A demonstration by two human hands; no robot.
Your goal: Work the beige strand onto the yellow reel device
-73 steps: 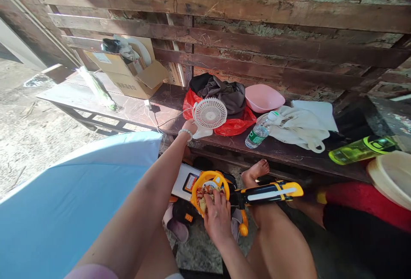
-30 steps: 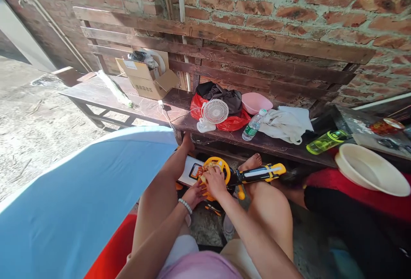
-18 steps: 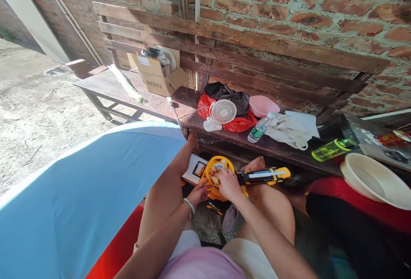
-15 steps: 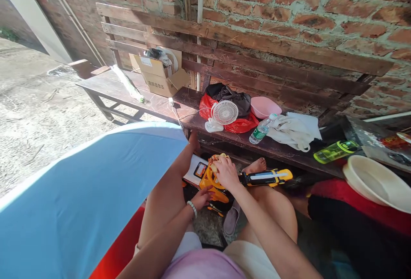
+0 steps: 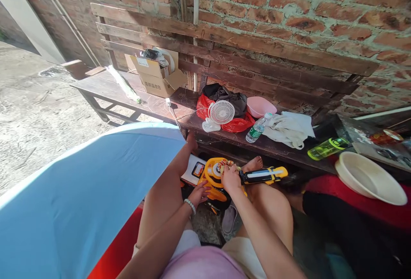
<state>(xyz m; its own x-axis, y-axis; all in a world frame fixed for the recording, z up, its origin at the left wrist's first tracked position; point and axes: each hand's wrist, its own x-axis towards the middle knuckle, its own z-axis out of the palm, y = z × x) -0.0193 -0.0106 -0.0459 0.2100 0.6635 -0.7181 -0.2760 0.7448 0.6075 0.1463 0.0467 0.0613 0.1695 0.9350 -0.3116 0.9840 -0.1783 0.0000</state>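
Note:
A yellow and black ride-on toy vehicle (image 5: pixel 215 181) with a steering wheel stands between my knees. My right hand (image 5: pixel 231 179) is closed on a small crumpled bunch (image 5: pixel 225 166) in red, white and yellow, over the right side of the wheel. Its kind is too small to tell. My left hand (image 5: pixel 198 193), with a beaded bracelet (image 5: pixel 190 206) at the wrist, lies beside the toy's left side, its fingers stretched out and apart. Whether those fingertips touch the toy, I cannot tell. A black and yellow arm (image 5: pixel 263 176) of the toy points right, past my right hand.
A wooden bench (image 5: pixel 147 107) along the brick wall bears a cardboard box (image 5: pixel 152 80), a white fan (image 5: pixel 221 112), a water bottle (image 5: pixel 256 130) and a green bottle (image 5: pixel 326 149). A blue umbrella-like canopy (image 5: pixel 96 193) covers the left; a cream basin (image 5: pixel 369 176) stands at right.
My right hand has moved from the middle of the steering wheel to its right side with the crumpled bunch, uncovering the wheel's centre. My left hand has shifted slightly left in the view.

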